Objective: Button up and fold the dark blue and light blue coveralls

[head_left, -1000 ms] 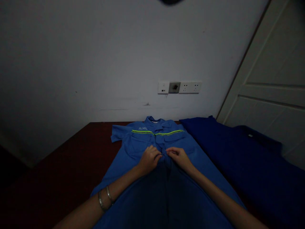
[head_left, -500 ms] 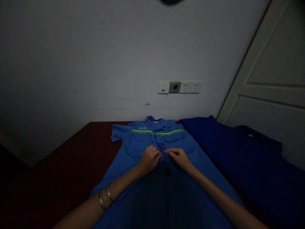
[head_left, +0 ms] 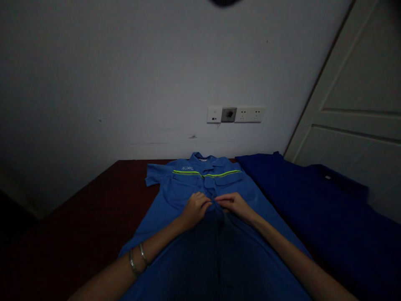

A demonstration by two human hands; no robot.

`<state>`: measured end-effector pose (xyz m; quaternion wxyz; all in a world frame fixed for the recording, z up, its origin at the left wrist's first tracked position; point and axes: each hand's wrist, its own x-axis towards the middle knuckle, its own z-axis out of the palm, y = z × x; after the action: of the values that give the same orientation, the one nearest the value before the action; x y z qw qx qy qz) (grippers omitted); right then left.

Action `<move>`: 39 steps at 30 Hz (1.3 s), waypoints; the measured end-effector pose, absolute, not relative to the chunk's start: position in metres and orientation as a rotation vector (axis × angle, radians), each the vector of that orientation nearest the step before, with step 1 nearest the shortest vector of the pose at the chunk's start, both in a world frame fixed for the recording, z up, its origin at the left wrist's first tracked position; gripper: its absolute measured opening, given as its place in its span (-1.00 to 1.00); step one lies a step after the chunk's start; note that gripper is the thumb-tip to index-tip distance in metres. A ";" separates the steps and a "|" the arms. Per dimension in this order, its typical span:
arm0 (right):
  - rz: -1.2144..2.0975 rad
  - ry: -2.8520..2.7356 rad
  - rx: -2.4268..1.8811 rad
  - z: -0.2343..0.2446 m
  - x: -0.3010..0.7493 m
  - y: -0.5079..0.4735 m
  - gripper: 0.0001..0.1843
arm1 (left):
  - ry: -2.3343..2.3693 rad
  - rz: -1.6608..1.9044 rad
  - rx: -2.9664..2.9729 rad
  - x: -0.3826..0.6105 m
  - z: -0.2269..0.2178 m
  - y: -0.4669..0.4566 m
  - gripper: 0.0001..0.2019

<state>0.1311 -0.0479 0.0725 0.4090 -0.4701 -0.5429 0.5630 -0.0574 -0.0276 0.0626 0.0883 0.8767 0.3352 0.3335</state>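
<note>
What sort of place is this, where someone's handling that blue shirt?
Probably a plain indoor room, perhaps in a home or office; I can't tell which. A pale wall carries socket plates, a panelled door stands at the right, and a dark reddish table bears the shirt.

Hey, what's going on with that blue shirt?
A person is handling a light blue short-sleeved cloth shirt with a bright yellow-green chest stripe. It lies face up, collar toward the wall, on a dark red-brown surface. The left hand and right hand are close together, each with a pinching grip on the shirt's front opening, below the stripe. It's too dark to make out any button there. A darker blue cloth garment lies to the right.
</note>
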 end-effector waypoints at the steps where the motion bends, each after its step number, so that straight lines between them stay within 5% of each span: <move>1: 1.406 -1.362 -1.191 0.072 0.130 -0.047 -0.66 | 0.982 0.995 2.603 -0.057 0.062 -0.027 -0.84; 19: 0.524 -1.890 -1.048 0.067 0.118 -0.048 -0.85 | 0.949 1.029 2.391 -0.054 0.063 -0.030 -0.86; 26: 0.308 -2.066 -1.005 0.071 0.118 -0.053 -0.79 | 0.949 1.032 2.079 -0.053 0.064 -0.026 -0.85; 32: 0.129 -2.186 -1.043 0.071 0.117 -0.056 -0.73 | 0.973 0.931 1.722 -0.051 0.064 -0.020 -0.65; 39: 0.004 -2.274 -1.032 0.067 0.119 -0.055 -0.73 | 0.970 0.902 1.731 -0.052 0.061 -0.016 -0.71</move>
<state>0.1189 -0.0547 0.0671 0.3167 -0.3921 -0.8637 0.0014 -0.0519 -0.0162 0.0612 0.4627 0.7039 0.3947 0.3669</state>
